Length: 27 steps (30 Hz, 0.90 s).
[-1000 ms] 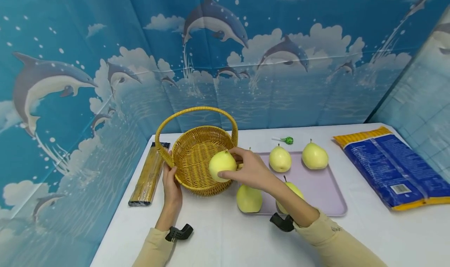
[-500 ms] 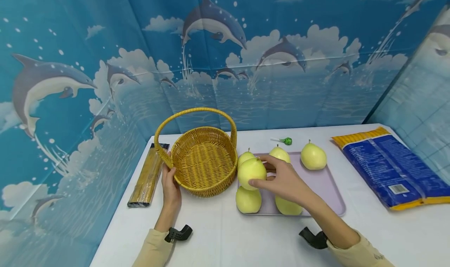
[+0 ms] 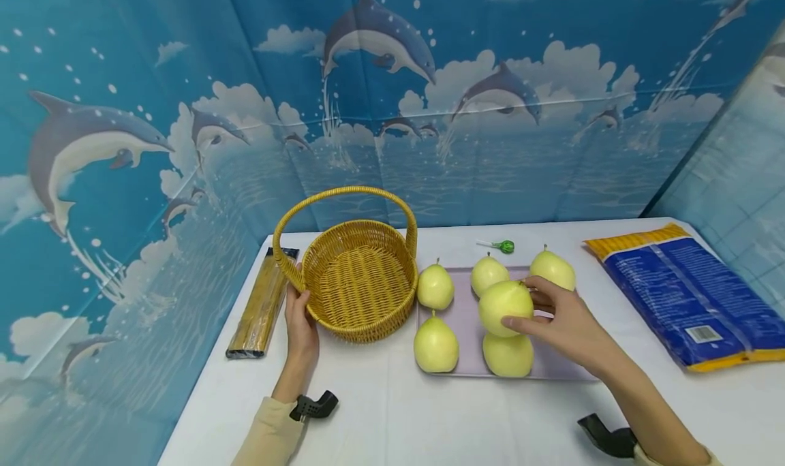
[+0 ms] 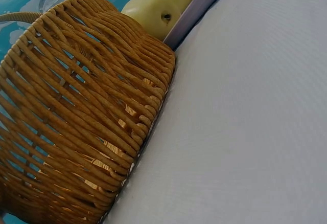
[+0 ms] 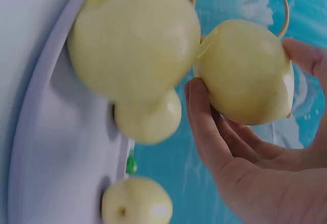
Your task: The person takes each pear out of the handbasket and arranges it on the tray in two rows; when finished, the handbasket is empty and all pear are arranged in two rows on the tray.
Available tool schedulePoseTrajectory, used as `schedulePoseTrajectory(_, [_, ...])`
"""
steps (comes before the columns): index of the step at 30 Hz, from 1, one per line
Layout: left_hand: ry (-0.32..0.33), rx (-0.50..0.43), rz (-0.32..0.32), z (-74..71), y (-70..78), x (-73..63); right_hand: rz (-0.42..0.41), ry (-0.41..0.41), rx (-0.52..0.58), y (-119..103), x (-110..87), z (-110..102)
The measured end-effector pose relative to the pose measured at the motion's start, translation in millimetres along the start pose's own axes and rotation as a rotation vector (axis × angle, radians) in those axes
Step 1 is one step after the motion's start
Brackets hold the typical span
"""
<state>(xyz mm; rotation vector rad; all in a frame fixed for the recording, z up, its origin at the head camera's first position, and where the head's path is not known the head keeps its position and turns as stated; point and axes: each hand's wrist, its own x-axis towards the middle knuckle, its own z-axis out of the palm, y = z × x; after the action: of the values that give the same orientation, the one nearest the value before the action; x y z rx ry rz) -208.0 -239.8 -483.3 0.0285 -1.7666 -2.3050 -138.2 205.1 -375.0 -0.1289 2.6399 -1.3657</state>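
Observation:
A yellow wicker basket with a tall arched handle stands left of centre, nothing inside it. My left hand holds its left side by the foot of the handle, the thumb in front; in the left wrist view the woven wall hides the fingers. My right hand grips a pale yellow-green pear between thumb and fingers, above the lilac tray. The right wrist view shows that held pear raised off the tray. Several other pears, such as the front left one, stand on the tray.
Behind the tray lies a green lollipop. A blue and yellow packet lies at the right. Left of the basket is a long brown packet. A dolphin-print curtain hangs along the table's back edge.
My right hand has carried the pear rightward from over the basket to above the tray's front middle pear. The left hand and basket have stayed in place.

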Motion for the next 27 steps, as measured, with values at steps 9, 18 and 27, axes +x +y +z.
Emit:
schedulePoseTrajectory(9, [0.003,0.013,0.009,0.2,-1.0,0.6,0.043,0.001,-0.043,27,-5.8,-24])
schedulePoseTrajectory(18, [-0.008,0.021,0.008,-0.1,-0.7,0.4,0.134,-0.03,-0.116,63,-17.6,-47])
schedulePoseTrajectory(27, [0.0,0.016,0.008,2.0,0.7,0.7,0.147,-0.131,-0.193,84,-21.4,-50])
